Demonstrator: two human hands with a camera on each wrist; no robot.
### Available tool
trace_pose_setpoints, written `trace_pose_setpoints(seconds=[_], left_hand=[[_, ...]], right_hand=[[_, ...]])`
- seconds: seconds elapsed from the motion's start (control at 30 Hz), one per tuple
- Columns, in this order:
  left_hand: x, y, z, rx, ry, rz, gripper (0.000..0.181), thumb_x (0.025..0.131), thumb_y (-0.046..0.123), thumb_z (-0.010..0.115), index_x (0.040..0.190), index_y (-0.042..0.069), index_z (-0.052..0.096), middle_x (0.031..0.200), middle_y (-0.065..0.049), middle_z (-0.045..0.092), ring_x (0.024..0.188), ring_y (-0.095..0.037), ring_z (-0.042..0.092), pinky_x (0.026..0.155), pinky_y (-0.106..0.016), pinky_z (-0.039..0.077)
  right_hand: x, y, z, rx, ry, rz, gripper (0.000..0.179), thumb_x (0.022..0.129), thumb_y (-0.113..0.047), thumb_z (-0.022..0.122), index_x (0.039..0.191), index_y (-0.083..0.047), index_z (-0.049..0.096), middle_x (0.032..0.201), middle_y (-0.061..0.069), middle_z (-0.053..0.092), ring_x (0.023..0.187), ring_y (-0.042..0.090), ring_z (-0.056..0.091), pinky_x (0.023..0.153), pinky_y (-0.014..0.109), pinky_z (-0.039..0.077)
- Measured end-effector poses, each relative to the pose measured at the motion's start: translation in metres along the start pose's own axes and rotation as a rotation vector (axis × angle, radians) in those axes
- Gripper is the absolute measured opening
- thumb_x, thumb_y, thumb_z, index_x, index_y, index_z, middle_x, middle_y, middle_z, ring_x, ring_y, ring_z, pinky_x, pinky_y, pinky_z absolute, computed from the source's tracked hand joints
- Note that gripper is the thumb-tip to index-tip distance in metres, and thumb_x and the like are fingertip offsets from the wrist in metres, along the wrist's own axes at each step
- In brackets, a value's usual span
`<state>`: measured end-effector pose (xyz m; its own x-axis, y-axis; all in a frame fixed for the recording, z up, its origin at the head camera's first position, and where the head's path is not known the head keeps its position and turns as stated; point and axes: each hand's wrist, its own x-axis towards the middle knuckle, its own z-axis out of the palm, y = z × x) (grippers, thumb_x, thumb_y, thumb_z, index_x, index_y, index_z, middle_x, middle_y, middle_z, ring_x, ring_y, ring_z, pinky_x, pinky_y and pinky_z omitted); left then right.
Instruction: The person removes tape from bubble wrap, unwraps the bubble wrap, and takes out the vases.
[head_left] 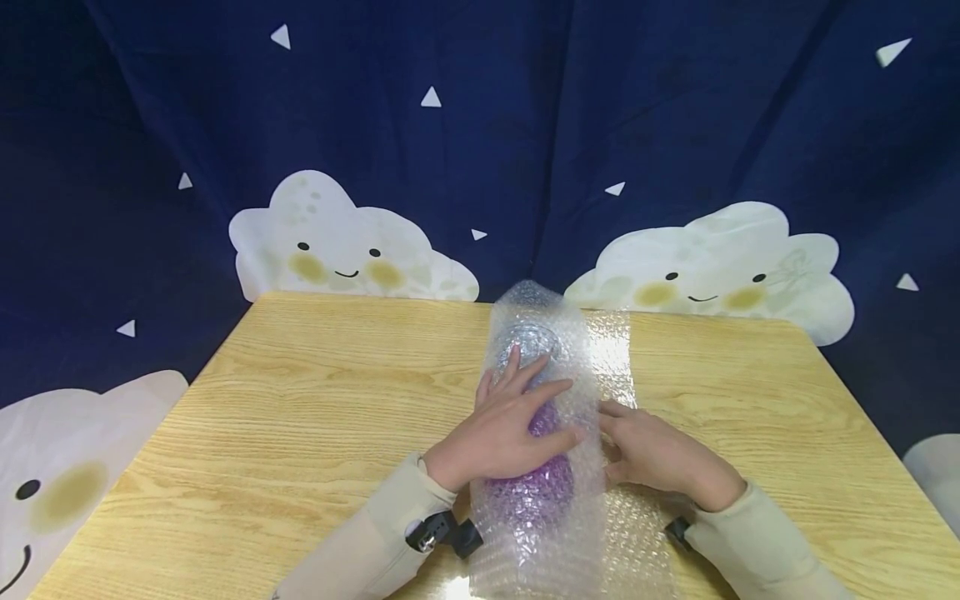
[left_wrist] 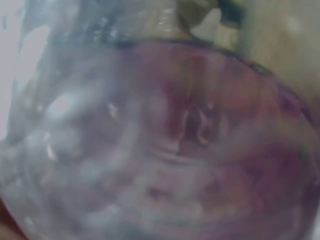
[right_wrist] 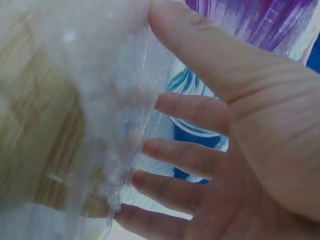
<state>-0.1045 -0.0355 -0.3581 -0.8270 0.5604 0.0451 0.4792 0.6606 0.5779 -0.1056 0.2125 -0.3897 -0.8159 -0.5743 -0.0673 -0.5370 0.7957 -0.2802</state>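
A vase-like glass piece (head_left: 536,487), purple in its lower part and clear at the far end, lies lengthwise under bubble wrap (head_left: 525,558). Across it rests my left hand (head_left: 517,425), fingers spread over the wrap. In the left wrist view, a blurred purple glassy surface (left_wrist: 225,150) fills most of the picture. At the right side of the bundle, my right hand (head_left: 648,450) touches the edge of the wrap. The right wrist view shows its fingers (right_wrist: 185,157) fairly straight, tips against the clear wrap (right_wrist: 115,100), with ribbed purple glass (right_wrist: 245,20) behind the thumb.
Another strip of bubble wrap (head_left: 637,533) lies flat on the wooden table (head_left: 337,400), along the right of the bundle. The bundle's far end reaches the table's back edge. Behind hangs a dark blue curtain (head_left: 487,125) with clouds and triangles.
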Motion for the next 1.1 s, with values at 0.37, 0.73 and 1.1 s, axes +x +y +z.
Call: trace_pose_setpoints(seconds=[0.37,0.73,1.1], left_hand=[[0.0008,-0.0006,0.0009,0.023,-0.006,-0.014,0.055,0.1,0.048,0.052,0.153,0.033,0.051,0.176,-0.002,0.019,0.165,-0.032,0.0,0.128,-0.072,0.001],[0.0007,-0.0014,0.0009,0.016,-0.015,-0.003,0.053,0.101,0.046,0.053,0.152,0.031,0.052,0.176,-0.003,0.018,0.165,-0.033,0.001,0.129,-0.069,0.003],[0.0015,-0.0034,-0.0001,0.004,-0.02,0.003,0.053,0.101,0.045,0.053,0.152,0.03,0.052,0.176,-0.003,0.017,0.164,-0.034,0.003,0.13,-0.068,0.007]], right_hand=[[0.0011,-0.0037,-0.0019,-0.018,-0.053,0.067,0.086,0.074,-0.037,0.089,0.145,0.0,0.057,0.151,0.035,0.049,0.127,0.056,0.058,0.108,0.066,0.049],[0.0016,-0.0018,-0.0005,-0.001,-0.046,0.055,0.089,0.072,-0.041,0.089,0.147,-0.004,0.056,0.156,0.03,0.047,0.128,0.052,0.06,0.109,0.063,0.05],[0.001,-0.0003,-0.0006,0.021,-0.028,0.031,0.096,0.073,-0.042,0.088,0.153,-0.006,0.05,0.16,0.027,0.044,0.129,0.049,0.06,0.11,0.061,0.05]])
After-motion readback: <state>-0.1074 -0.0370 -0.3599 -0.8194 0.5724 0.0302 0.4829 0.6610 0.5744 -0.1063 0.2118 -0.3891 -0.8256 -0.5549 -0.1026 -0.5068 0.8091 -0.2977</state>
